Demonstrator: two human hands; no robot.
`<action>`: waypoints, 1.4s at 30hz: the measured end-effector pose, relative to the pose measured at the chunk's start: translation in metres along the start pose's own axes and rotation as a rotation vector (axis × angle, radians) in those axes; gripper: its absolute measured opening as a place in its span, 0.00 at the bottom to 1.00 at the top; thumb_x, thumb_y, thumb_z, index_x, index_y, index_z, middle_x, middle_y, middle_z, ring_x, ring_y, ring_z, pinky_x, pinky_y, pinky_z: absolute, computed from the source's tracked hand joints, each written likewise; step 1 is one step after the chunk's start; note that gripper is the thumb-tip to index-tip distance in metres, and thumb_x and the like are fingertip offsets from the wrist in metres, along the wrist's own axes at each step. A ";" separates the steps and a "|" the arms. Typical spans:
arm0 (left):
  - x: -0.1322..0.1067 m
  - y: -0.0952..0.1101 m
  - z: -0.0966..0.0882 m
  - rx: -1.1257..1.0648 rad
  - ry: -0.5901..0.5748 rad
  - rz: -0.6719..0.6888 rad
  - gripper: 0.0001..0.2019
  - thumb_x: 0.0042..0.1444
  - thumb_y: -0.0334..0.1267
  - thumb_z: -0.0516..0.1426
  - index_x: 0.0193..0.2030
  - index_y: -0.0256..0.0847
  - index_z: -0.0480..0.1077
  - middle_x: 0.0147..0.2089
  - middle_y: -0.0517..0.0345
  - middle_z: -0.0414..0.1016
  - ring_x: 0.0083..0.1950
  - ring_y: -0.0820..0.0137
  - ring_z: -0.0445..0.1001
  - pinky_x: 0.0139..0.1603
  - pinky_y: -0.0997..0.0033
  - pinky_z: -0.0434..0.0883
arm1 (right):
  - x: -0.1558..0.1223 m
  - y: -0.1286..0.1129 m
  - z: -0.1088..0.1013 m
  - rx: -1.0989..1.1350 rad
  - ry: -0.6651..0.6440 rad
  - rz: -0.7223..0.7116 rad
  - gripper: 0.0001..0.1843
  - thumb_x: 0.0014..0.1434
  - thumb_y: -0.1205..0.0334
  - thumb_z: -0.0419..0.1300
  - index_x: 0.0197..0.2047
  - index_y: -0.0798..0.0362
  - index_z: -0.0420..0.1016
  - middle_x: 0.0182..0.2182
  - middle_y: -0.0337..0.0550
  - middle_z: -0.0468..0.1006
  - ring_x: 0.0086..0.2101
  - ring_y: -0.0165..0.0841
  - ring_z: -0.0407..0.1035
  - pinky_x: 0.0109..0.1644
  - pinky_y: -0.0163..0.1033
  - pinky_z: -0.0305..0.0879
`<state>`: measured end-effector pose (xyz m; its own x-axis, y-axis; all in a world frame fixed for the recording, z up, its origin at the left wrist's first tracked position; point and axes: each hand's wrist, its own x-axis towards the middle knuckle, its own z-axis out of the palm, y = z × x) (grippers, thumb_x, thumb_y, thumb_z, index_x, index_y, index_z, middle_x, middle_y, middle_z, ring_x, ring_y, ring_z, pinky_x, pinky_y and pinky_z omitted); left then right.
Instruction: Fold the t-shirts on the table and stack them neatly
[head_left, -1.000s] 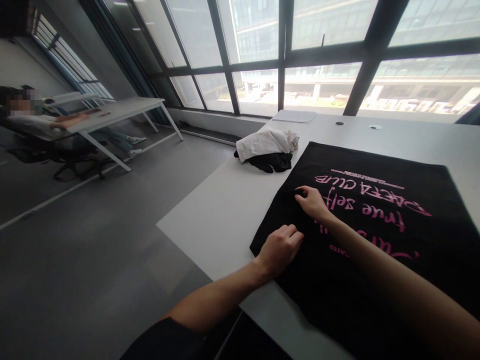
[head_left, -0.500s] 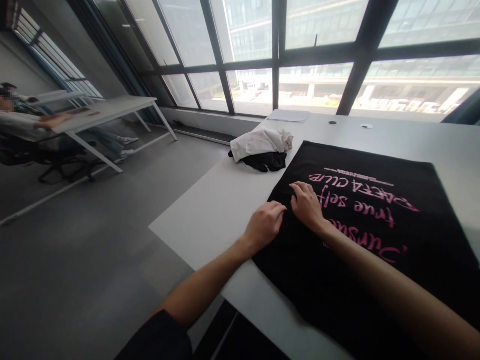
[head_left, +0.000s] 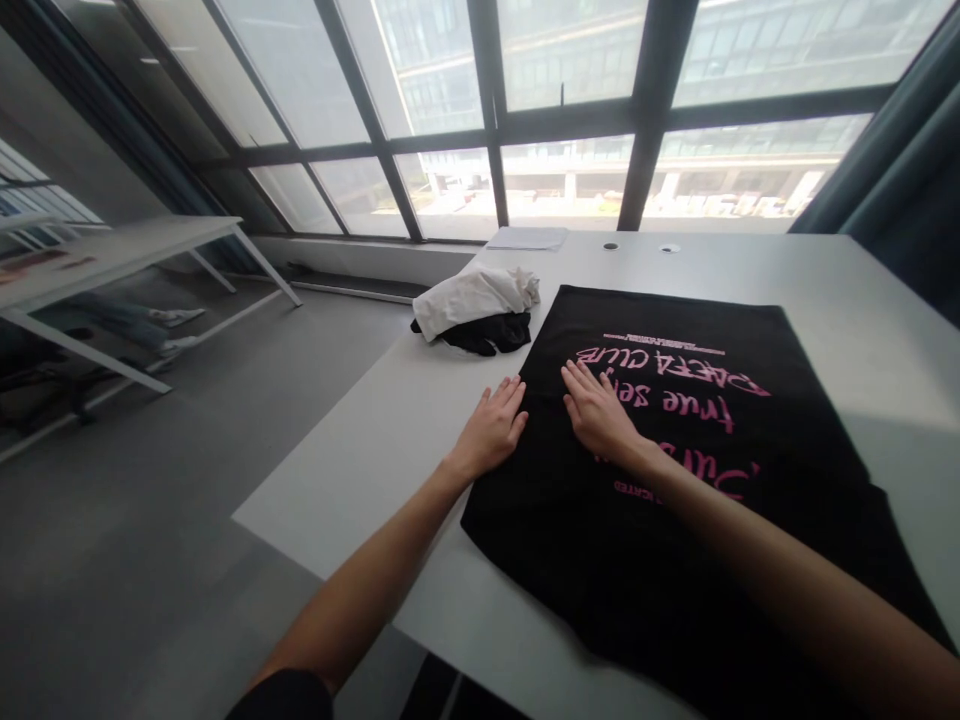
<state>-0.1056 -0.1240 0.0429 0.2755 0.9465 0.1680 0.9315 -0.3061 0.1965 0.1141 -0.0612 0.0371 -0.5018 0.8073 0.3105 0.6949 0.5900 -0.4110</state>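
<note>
A black T-shirt [head_left: 675, 570] with pink lettering, upside down from here, lies spread on the white table. My left hand [head_left: 491, 428] rests on its left edge, fingers stretched out and partly over the tabletop. Flat on the cloth beside the lettering is my right hand [head_left: 598, 410], its fingers extended, covering part of the print. Neither hand grips the fabric. Beyond my hands, a crumpled white cloth [head_left: 480, 295] sits on top of a black cloth [head_left: 491, 333] near the table's left edge.
The white table [head_left: 330, 450] has its left edge above a grey floor. Papers [head_left: 527, 238] lie at its far end, near two round cable holes. Another table [head_left: 150, 250] stands at left, a person's legs and shoes [head_left: 176, 315] below it. Windows line the far side.
Both hands have gone from curled fingers at the shirt's left side to flat, stretched fingers, slightly farther apart. The camera view has turned to the right.
</note>
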 end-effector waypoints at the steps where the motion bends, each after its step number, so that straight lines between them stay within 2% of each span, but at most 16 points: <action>1: 0.004 0.003 -0.002 -0.009 0.011 0.017 0.27 0.74 0.41 0.43 0.75 0.33 0.55 0.78 0.44 0.51 0.79 0.60 0.48 0.76 0.50 0.49 | 0.000 0.008 -0.013 0.019 0.023 0.043 0.30 0.71 0.62 0.45 0.74 0.56 0.57 0.73 0.53 0.55 0.72 0.45 0.46 0.74 0.61 0.43; 3: 0.010 0.008 0.002 -0.014 0.004 0.054 0.27 0.74 0.44 0.43 0.75 0.34 0.55 0.78 0.44 0.51 0.79 0.60 0.47 0.76 0.50 0.50 | -0.005 0.026 -0.038 0.055 0.074 0.131 0.30 0.71 0.61 0.45 0.73 0.57 0.59 0.72 0.53 0.57 0.72 0.45 0.47 0.74 0.59 0.45; 6: 0.015 0.011 0.018 0.019 -0.064 0.062 0.31 0.73 0.51 0.46 0.75 0.34 0.54 0.78 0.40 0.49 0.79 0.55 0.46 0.75 0.45 0.52 | -0.024 0.047 -0.065 0.079 0.127 0.229 0.30 0.71 0.59 0.45 0.72 0.58 0.61 0.71 0.53 0.60 0.71 0.45 0.49 0.75 0.56 0.46; 9: 0.016 0.009 0.026 0.046 -0.108 0.061 0.33 0.72 0.53 0.48 0.75 0.34 0.54 0.78 0.37 0.48 0.79 0.52 0.45 0.74 0.43 0.53 | -0.048 0.057 -0.074 0.078 0.131 0.255 0.29 0.71 0.57 0.46 0.72 0.54 0.62 0.71 0.50 0.61 0.71 0.45 0.51 0.75 0.56 0.47; 12: 0.015 0.012 0.017 0.028 -0.076 0.065 0.30 0.73 0.50 0.46 0.75 0.34 0.55 0.78 0.38 0.49 0.79 0.54 0.47 0.75 0.45 0.53 | -0.071 0.062 -0.076 0.064 0.109 0.253 0.29 0.71 0.57 0.45 0.72 0.52 0.62 0.71 0.49 0.60 0.71 0.44 0.51 0.74 0.59 0.49; 16: 0.016 0.029 0.007 -0.002 -0.026 0.075 0.28 0.74 0.45 0.44 0.74 0.34 0.55 0.77 0.40 0.51 0.78 0.57 0.49 0.75 0.49 0.53 | -0.103 0.078 -0.086 0.012 0.133 0.289 0.30 0.71 0.56 0.45 0.72 0.53 0.63 0.71 0.51 0.61 0.71 0.45 0.52 0.74 0.58 0.50; 19: 0.019 0.040 0.021 -0.009 -0.032 0.070 0.27 0.74 0.44 0.43 0.75 0.34 0.54 0.78 0.41 0.50 0.78 0.56 0.48 0.75 0.47 0.54 | -0.133 0.100 -0.098 -0.045 0.205 0.359 0.30 0.70 0.57 0.46 0.72 0.54 0.62 0.70 0.51 0.62 0.70 0.47 0.53 0.73 0.59 0.51; 23: 0.021 0.040 0.044 0.018 -0.055 0.043 0.26 0.73 0.42 0.43 0.74 0.32 0.56 0.77 0.39 0.51 0.78 0.53 0.49 0.74 0.44 0.54 | -0.174 0.132 -0.119 -0.124 0.344 0.467 0.30 0.68 0.61 0.46 0.72 0.55 0.63 0.69 0.52 0.65 0.69 0.46 0.56 0.73 0.57 0.52; 28: 0.025 0.033 0.044 -0.034 0.070 0.077 0.26 0.74 0.42 0.41 0.74 0.34 0.57 0.76 0.42 0.55 0.78 0.56 0.51 0.74 0.44 0.55 | -0.207 0.148 -0.141 -0.203 0.493 0.546 0.30 0.68 0.64 0.43 0.70 0.60 0.65 0.67 0.56 0.67 0.68 0.43 0.58 0.74 0.52 0.53; 30: 0.026 0.031 0.042 -0.039 0.126 0.090 0.26 0.74 0.42 0.41 0.74 0.35 0.57 0.76 0.43 0.56 0.78 0.57 0.52 0.75 0.44 0.55 | -0.214 0.146 -0.141 -0.226 0.484 0.555 0.30 0.69 0.63 0.43 0.71 0.60 0.64 0.68 0.56 0.66 0.69 0.43 0.56 0.73 0.53 0.53; 32: 0.026 0.030 0.042 -0.010 0.128 0.088 0.27 0.73 0.44 0.42 0.74 0.34 0.57 0.75 0.43 0.57 0.78 0.56 0.51 0.75 0.43 0.54 | -0.217 0.142 -0.132 -0.259 0.412 0.569 0.31 0.70 0.60 0.44 0.73 0.58 0.60 0.70 0.55 0.62 0.70 0.45 0.52 0.73 0.57 0.51; 35: 0.027 0.028 0.047 0.066 0.024 0.075 0.30 0.72 0.49 0.44 0.74 0.32 0.57 0.76 0.40 0.55 0.77 0.51 0.51 0.73 0.39 0.55 | -0.221 0.140 -0.113 -0.324 0.215 0.565 0.33 0.71 0.53 0.45 0.75 0.55 0.54 0.73 0.54 0.55 0.72 0.47 0.47 0.73 0.64 0.46; 37: 0.027 0.027 0.050 0.095 -0.033 0.074 0.32 0.72 0.52 0.45 0.74 0.31 0.56 0.76 0.39 0.53 0.77 0.49 0.50 0.73 0.38 0.55 | -0.223 0.142 -0.103 -0.360 0.113 0.551 0.35 0.71 0.50 0.45 0.76 0.55 0.52 0.73 0.54 0.55 0.72 0.47 0.47 0.73 0.64 0.44; 42: 0.027 0.026 0.051 0.059 0.000 0.083 0.32 0.72 0.51 0.43 0.75 0.32 0.54 0.77 0.40 0.52 0.78 0.53 0.49 0.74 0.43 0.55 | -0.228 0.148 -0.097 -0.394 0.059 0.559 0.35 0.72 0.48 0.42 0.75 0.57 0.53 0.73 0.56 0.53 0.73 0.46 0.44 0.73 0.62 0.44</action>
<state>-0.0620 -0.1014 0.0033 0.3527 0.9180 0.1812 0.9178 -0.3772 0.1243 0.3810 -0.1585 -0.0113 0.0080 0.9811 0.1933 0.9824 0.0283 -0.1845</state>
